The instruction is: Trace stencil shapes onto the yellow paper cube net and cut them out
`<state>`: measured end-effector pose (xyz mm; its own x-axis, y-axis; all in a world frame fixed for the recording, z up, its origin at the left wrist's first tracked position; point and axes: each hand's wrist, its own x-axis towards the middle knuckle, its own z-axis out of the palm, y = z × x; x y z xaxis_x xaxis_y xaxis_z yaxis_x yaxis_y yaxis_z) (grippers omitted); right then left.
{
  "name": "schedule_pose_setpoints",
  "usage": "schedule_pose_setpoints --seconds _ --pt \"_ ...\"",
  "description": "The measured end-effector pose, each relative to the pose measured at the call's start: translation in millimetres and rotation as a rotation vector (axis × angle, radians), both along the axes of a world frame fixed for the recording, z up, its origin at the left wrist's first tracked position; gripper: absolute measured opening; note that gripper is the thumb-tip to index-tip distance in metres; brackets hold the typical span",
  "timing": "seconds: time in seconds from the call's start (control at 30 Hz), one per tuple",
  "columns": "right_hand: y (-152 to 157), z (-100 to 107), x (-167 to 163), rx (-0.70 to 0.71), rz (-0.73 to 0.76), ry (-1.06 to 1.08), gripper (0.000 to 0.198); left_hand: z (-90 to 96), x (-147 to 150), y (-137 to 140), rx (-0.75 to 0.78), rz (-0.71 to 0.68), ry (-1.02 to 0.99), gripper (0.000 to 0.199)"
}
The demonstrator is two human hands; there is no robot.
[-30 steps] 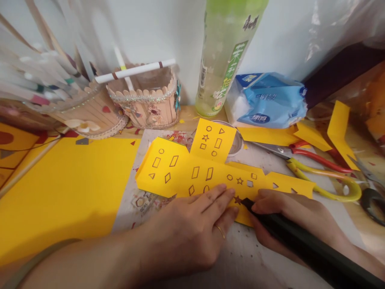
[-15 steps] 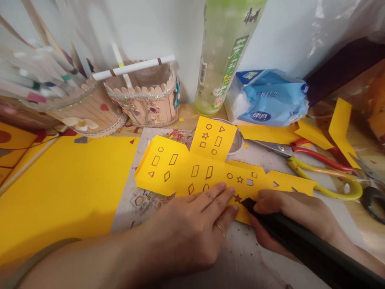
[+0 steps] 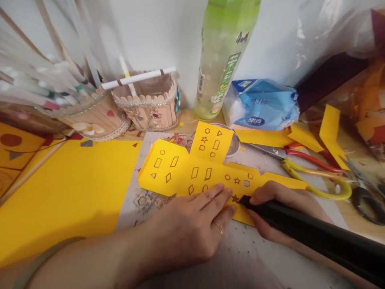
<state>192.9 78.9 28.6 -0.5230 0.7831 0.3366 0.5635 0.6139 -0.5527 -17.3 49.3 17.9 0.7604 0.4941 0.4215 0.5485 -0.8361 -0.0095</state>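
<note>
A cross-shaped yellow paper cut-out (image 3: 219, 174) lies on a white, stained work surface (image 3: 240, 257), with small outlined shapes drawn over it. Flat on its lower part rests my left hand (image 3: 192, 228), fingers stretched and pressing the paper down. My right hand (image 3: 282, 196) is wrapped round a long black utility knife (image 3: 303, 222). The knife's tip touches the paper beside a dark star (image 3: 235, 198), close to my left fingertips. Just above the star, a square hole (image 3: 247, 183) shows the pale surface beneath. My right hand hides part of the paper's right arm.
Red-handled scissors (image 3: 313, 157), yellow-handled scissors (image 3: 319, 188) and black-handled scissors (image 3: 367, 204) lie at the right. Behind stand a green bottle (image 3: 218, 68), a blue tissue pack (image 3: 261, 104) and wooden-stick holders (image 3: 147, 106). A large yellow sheet (image 3: 66, 188) covers the left.
The view has shifted slightly, so the bottle and holders show lower. Both hands keep their places on the paper, with the knife tip still at the star.
</note>
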Motion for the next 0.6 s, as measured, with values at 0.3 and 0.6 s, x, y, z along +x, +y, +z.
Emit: schedule_pose_setpoints --seconds 0.3,0.6 --pt "-1.8 -2.0 9.7 0.016 0.076 -0.102 0.015 -0.2 0.0 -0.1 0.0 -0.005 0.004 0.041" --pt "-5.3 -9.7 3.8 0.138 0.094 -0.106 0.024 -2.2 1.0 -1.9 -0.03 0.0 0.006 0.033"
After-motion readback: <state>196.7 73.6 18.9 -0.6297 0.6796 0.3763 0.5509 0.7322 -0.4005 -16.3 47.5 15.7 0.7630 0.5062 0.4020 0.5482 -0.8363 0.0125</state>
